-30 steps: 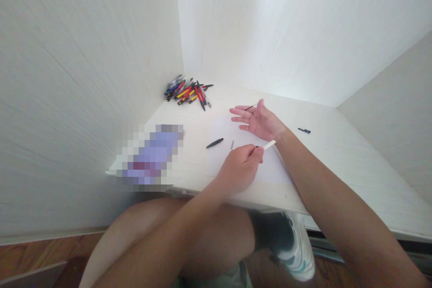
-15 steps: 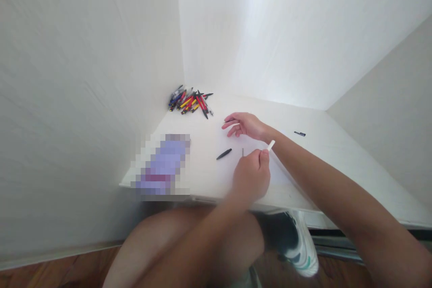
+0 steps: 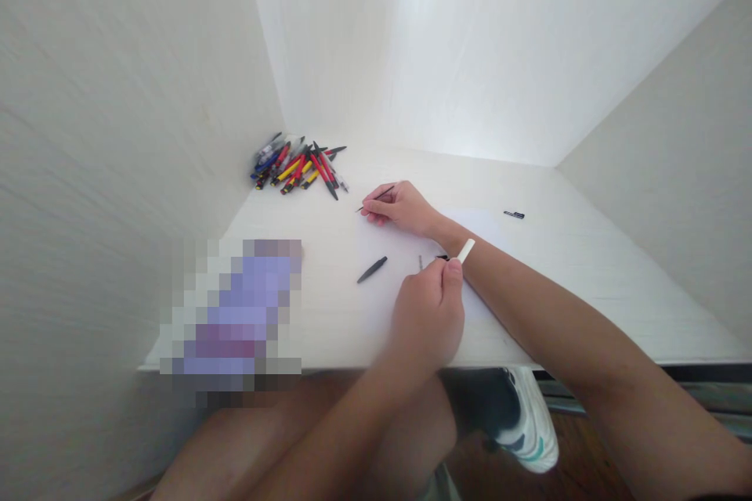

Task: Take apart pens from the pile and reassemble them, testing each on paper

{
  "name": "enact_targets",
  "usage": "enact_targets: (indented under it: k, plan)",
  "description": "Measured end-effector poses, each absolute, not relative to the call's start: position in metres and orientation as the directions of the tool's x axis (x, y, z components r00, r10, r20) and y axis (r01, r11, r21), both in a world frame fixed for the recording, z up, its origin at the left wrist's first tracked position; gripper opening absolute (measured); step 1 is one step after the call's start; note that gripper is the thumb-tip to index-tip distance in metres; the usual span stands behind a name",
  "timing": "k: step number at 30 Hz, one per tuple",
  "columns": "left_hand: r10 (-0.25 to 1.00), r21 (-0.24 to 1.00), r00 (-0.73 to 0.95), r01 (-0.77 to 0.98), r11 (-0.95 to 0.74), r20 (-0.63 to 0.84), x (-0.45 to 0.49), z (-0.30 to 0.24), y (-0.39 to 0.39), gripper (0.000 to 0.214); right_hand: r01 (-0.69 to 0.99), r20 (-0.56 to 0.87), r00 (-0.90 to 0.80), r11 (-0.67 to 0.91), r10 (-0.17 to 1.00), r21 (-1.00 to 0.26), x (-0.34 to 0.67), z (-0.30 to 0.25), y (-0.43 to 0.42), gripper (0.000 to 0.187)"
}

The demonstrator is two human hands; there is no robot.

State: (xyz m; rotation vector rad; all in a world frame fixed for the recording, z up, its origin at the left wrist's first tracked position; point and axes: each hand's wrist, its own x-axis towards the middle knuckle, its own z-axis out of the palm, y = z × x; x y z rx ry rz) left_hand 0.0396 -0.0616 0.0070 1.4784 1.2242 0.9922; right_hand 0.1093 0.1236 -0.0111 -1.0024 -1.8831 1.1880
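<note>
My left hand point(image 3: 428, 309) is closed around a white pen barrel point(image 3: 467, 250), whose end sticks up past the thumb. Farther back, my right hand point(image 3: 391, 205) pinches a thin dark pen refill point(image 3: 385, 192), its tip pointing left and down just above the table. A black pen part point(image 3: 373, 270), tapered at one end, lies left of my left hand. Close by that hand stand out a small spring point(image 3: 421, 262) and a black piece point(image 3: 442, 257), partly hidden by the fingers. All these are over or near a white sheet of paper point(image 3: 376, 309).
A pile of red, yellow, blue and clear pens point(image 3: 299, 166) rests in the back left corner. Toward the right lies a black pen clip point(image 3: 515, 214). A pixelated bluish object point(image 3: 247, 305) is at the front left. White panels point(image 3: 423, 55) enclose the table.
My right hand's fingers have closed from a looser spread into a pinch on the refill. My left hand still holds the barrel. The camera view has shifted somewhat.
</note>
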Motion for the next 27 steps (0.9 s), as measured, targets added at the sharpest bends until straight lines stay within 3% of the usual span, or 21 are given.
enact_targets:
  k: [10,27]
  plan:
    - [0.984,0.97,0.175,0.234,-0.07,0.029,0.0384,0.0088,-0.0625,0.045,0.348,0.245,-0.439,0.415,0.865,-0.841,0.1046,-0.0137,0.1191,0.017]
    - [0.983,0.964,0.181,0.253,-0.083,0.037,0.0382,0.0098,-0.0629,0.044,0.407,0.335,-0.385,0.484,0.86,-0.775,0.0998,-0.0178,0.1188,0.01]
